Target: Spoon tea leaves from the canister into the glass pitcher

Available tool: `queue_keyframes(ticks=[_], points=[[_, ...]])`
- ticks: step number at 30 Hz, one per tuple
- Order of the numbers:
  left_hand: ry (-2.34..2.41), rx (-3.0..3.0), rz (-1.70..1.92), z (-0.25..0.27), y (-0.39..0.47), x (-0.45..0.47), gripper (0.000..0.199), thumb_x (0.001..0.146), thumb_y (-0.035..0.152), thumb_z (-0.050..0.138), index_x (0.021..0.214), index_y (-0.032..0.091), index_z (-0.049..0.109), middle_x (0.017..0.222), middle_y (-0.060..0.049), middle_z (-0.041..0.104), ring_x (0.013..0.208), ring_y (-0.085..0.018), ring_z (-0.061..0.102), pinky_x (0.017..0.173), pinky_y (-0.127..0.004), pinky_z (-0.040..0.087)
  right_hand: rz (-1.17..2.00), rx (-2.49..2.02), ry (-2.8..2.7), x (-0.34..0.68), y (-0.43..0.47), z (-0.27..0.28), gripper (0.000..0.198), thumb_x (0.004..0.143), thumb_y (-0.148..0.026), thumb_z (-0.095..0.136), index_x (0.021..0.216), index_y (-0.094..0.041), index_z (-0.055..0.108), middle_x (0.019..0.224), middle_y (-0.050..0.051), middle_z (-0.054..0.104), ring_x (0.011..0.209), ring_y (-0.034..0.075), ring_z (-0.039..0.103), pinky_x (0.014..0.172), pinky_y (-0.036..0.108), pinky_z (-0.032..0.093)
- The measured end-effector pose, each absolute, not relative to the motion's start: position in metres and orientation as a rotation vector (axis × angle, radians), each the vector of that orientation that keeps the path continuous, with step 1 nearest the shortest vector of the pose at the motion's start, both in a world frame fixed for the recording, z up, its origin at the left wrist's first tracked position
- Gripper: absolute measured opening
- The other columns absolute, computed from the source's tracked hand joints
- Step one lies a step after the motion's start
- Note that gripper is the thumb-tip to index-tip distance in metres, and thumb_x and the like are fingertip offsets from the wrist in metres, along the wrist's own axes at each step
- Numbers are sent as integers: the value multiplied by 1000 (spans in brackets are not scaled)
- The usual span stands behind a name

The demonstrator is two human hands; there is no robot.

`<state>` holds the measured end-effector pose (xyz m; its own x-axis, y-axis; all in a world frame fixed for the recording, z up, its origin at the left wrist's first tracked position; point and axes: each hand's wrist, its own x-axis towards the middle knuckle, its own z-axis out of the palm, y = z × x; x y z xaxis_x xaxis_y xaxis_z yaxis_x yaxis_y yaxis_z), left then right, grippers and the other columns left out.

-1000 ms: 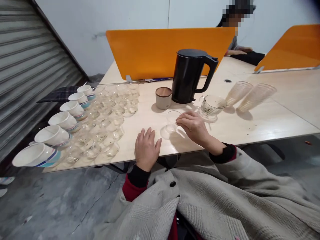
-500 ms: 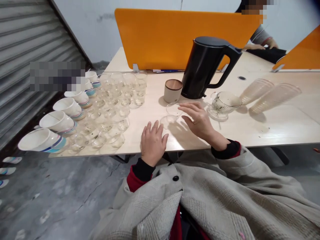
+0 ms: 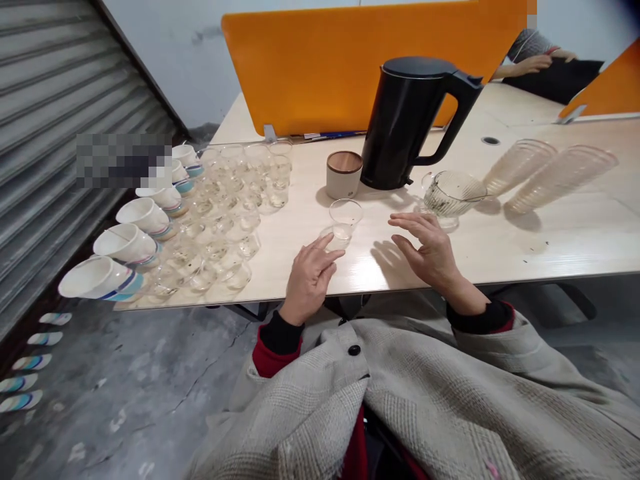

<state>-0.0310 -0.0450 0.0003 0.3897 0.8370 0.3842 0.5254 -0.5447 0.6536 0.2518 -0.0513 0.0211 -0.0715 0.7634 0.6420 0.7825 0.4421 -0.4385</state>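
Note:
A clear plastic cup (image 3: 345,217) stands upright near the table's front edge. My left hand (image 3: 311,275) is at its lower left, fingers apart, with the fingertips close to its base; whether they touch it I cannot tell. To the cup's right, my right hand (image 3: 429,252) hovers with loosely spread fingers and nothing in it. Just behind that hand sits a ribbed glass cup (image 3: 453,195) with dark tea leaves inside and a handle on its left. A pale canister with a wooden lid (image 3: 344,175) stands behind the clear cup.
A black kettle (image 3: 407,127) stands before an orange divider (image 3: 310,73). Rows of clear cups (image 3: 235,207) with liquid fill the table's left, bordered by white paper cups (image 3: 127,243). Two tilted cup stacks (image 3: 563,180) lie right. Another person's hands (image 3: 533,65) touch something black.
My right hand has moved right, away from the clear cup. The left hand has turned, its fingers now reaching toward the cup's base. The view has shifted slightly.

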Motion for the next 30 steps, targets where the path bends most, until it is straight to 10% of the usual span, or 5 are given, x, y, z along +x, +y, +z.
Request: queue_keyframes(ticks=[17, 22, 30], points=[[1147, 1995, 1516, 44, 24, 23, 13, 91, 15, 76, 79, 21, 77, 136, -6, 77, 141, -30, 60, 127, -57, 42, -22, -1358, -1732, 257, -26, 47, 22, 100, -35, 65, 116, -31, 79, 126, 7, 80, 123, 34, 71, 111, 60, 53], [1284, 2143, 1316, 38, 34, 29, 34, 85, 4, 68, 107, 24, 83, 153, -5, 68, 155, -34, 46, 131, -61, 37, -94, -1414, -1746, 255, 31, 72, 25, 100, -36, 63, 118, -28, 79, 128, 9, 79, 122, 34, 69, 112, 57, 51], [1281, 1993, 1588, 27, 12, -10, 20, 103, 37, 69, 99, 24, 83, 142, -7, 75, 148, -31, 54, 128, -58, 40, 52, -1581, -1885, 210, 131, 73, 60, 104, -60, 57, 140, -14, 68, 149, 19, 64, 139, 39, 59, 120, 58, 43]])
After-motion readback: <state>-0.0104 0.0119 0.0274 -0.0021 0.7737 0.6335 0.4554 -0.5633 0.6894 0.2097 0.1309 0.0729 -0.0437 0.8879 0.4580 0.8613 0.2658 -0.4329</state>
